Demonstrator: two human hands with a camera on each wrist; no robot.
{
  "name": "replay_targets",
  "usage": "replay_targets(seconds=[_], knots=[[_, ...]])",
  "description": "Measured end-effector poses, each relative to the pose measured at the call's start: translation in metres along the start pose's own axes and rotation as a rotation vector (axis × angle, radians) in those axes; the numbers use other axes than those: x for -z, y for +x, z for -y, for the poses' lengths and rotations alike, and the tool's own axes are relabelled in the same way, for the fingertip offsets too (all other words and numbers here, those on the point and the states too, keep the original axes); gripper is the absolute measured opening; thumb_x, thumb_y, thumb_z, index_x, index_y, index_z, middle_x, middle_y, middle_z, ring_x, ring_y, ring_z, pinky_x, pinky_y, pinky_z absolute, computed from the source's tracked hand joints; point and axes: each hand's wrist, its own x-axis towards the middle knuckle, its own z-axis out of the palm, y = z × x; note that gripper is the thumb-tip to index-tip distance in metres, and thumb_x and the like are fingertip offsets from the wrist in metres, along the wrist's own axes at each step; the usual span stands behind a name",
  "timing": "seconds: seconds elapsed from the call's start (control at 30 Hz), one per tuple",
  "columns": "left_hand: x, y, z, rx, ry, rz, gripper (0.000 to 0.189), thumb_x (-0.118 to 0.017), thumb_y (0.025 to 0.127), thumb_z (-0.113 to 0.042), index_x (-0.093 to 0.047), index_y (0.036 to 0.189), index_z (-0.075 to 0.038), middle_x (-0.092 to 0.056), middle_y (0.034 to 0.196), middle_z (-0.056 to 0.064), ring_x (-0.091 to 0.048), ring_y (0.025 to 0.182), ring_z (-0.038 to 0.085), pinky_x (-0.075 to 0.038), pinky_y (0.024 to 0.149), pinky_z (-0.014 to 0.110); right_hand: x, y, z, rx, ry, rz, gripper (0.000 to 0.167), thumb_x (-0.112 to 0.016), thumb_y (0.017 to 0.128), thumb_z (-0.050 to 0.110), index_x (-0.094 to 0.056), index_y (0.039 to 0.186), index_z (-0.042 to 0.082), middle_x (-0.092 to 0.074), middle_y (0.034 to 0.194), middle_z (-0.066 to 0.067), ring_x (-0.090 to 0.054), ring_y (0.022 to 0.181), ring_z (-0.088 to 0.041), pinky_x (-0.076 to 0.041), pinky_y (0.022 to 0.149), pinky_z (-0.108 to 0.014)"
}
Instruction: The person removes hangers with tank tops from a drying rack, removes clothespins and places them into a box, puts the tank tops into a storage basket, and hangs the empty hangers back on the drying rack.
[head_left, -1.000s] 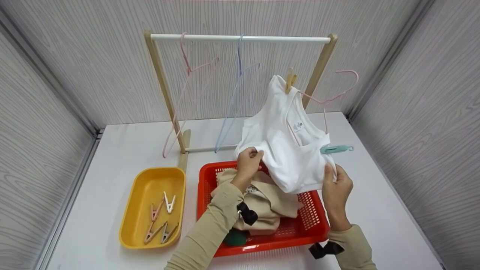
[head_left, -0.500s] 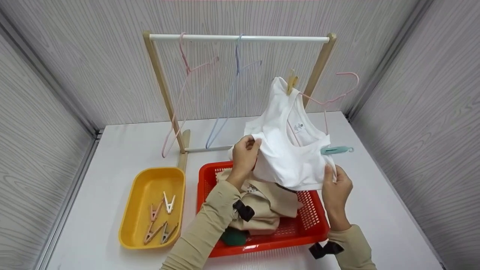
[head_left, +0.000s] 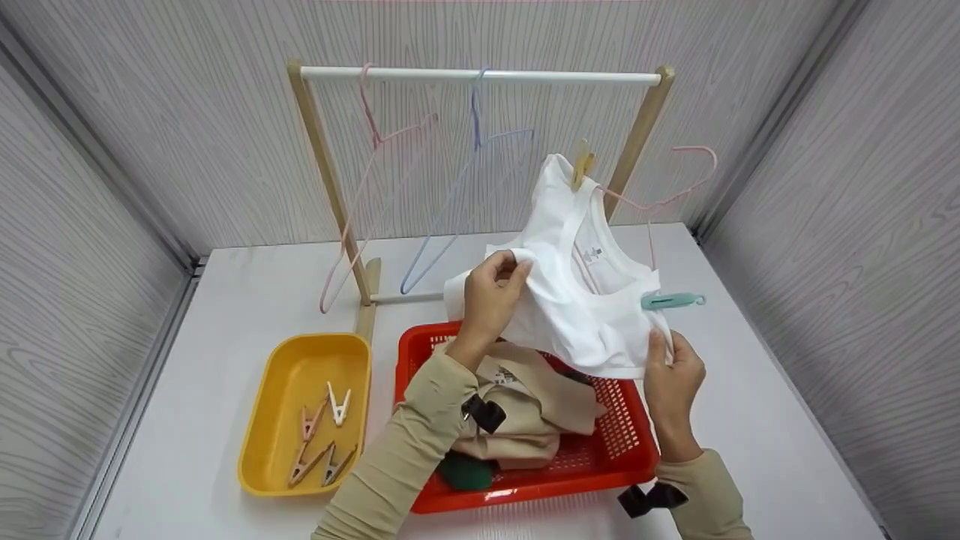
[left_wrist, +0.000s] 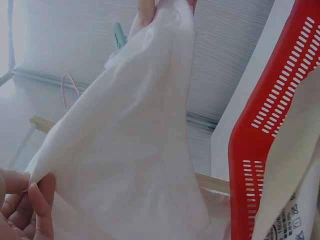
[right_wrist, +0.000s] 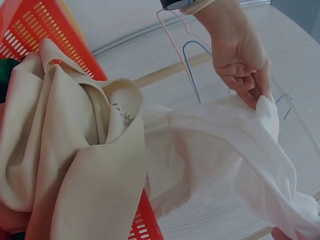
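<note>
Both hands hold a white sleeveless top spread above the red basket. My left hand pinches its left edge between thumb and fingers; the left wrist view shows the same pinch on the cloth. At the lower right side, my right hand grips the hem near the armhole. A pink hanger runs inside the top, its hook sticking out to the right, off the rail. One shoulder carries a yellow clothespin, the other a teal clothespin.
The red basket holds beige garments and a dark green cloth. A yellow tray at left has several clothespins. Behind stands a rack with a white rail, bearing another pink hanger and a blue hanger.
My left hand has risen slightly, lifting the left edge of the top. The blue hanger has swung on the rail. My right hand stays about where it was.
</note>
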Motion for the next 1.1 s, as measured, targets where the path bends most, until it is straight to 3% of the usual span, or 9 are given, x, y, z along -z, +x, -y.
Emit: replay_targets(seconds=[0.1, 0.43, 0.63, 0.73, 0.83, 0.97, 1.1], knots=[[0.001, -0.001, -0.006, -0.057, 0.019, 0.006, 0.019, -0.063, 0.092, -0.012, -0.067, 0.098, 0.006, -0.071, 0.096, 0.021, -0.069, 0.087, 0.030, -0.057, 0.076, 0.027, 0.000, 0.001, 0.000, 0.003, -0.003, -0.004, 0.027, -0.053, 0.096, 0.009, -0.066, 0.109, -0.012, -0.068, 0.107, -0.031, -0.054, 0.072, 0.016, -0.047, 0.064, -0.004], [0.007, -0.010, -0.034, -0.203, 0.072, 0.036, 0.018, -0.064, 0.091, -0.015, -0.069, 0.095, 0.002, -0.074, 0.092, 0.016, -0.070, 0.084, 0.026, -0.056, 0.064, 0.021, 0.001, 0.001, 0.002, 0.007, 0.012, -0.020, 0.026, -0.055, 0.095, 0.008, -0.067, 0.107, -0.011, -0.068, 0.105, -0.032, -0.054, 0.070, 0.015, -0.046, 0.063, -0.005], [0.010, -0.020, -0.046, -0.352, 0.188, 0.077, 0.016, -0.065, 0.090, -0.015, -0.069, 0.090, 0.000, -0.074, 0.084, 0.012, -0.069, 0.078, 0.021, -0.055, 0.060, 0.023, 0.002, 0.000, 0.002, 0.007, 0.011, -0.018, 0.027, -0.055, 0.095, 0.009, -0.066, 0.108, -0.012, -0.068, 0.106, -0.032, -0.054, 0.070, 0.015, -0.047, 0.062, -0.005], [0.012, -0.026, -0.042, -0.395, 0.298, 0.155, 0.015, -0.064, 0.091, -0.016, -0.068, 0.087, -0.002, -0.073, 0.081, 0.010, -0.069, 0.075, 0.021, -0.055, 0.063, 0.027, 0.003, 0.001, 0.000, 0.002, 0.007, -0.017, 0.027, -0.055, 0.095, 0.009, -0.066, 0.108, -0.012, -0.068, 0.108, -0.032, -0.054, 0.071, 0.015, -0.047, 0.062, -0.005], [0.012, -0.035, -0.031, -0.435, 0.463, 0.274, 0.016, -0.063, 0.092, -0.017, -0.067, 0.083, -0.005, -0.071, 0.078, 0.007, -0.066, 0.071, 0.020, -0.054, 0.065, 0.029, 0.004, 0.001, -0.004, -0.003, -0.002, -0.015, 0.027, -0.054, 0.095, 0.009, -0.066, 0.109, -0.012, -0.067, 0.109, -0.032, -0.054, 0.071, 0.016, -0.047, 0.062, -0.004], [0.007, -0.053, -0.012, -0.551, 0.685, 0.397, 0.018, -0.062, 0.092, -0.019, -0.066, 0.078, -0.010, -0.066, 0.069, 0.001, -0.061, 0.064, 0.014, -0.051, 0.059, 0.026, 0.004, 0.000, -0.009, 0.003, -0.015, 0.000, 0.027, -0.054, 0.095, 0.008, -0.065, 0.110, -0.012, -0.067, 0.108, -0.032, -0.054, 0.068, 0.016, -0.047, 0.061, -0.004], [0.004, -0.066, 0.004, -0.613, 0.752, 0.481, 0.013, -0.064, 0.090, -0.017, -0.068, 0.078, -0.014, -0.068, 0.070, -0.002, -0.064, 0.065, 0.012, -0.051, 0.058, 0.025, 0.003, 0.000, -0.012, -0.001, -0.036, 0.018, 0.028, -0.054, 0.095, 0.008, -0.066, 0.109, -0.013, -0.068, 0.104, -0.033, -0.053, 0.065, 0.015, -0.046, 0.059, -0.006]])
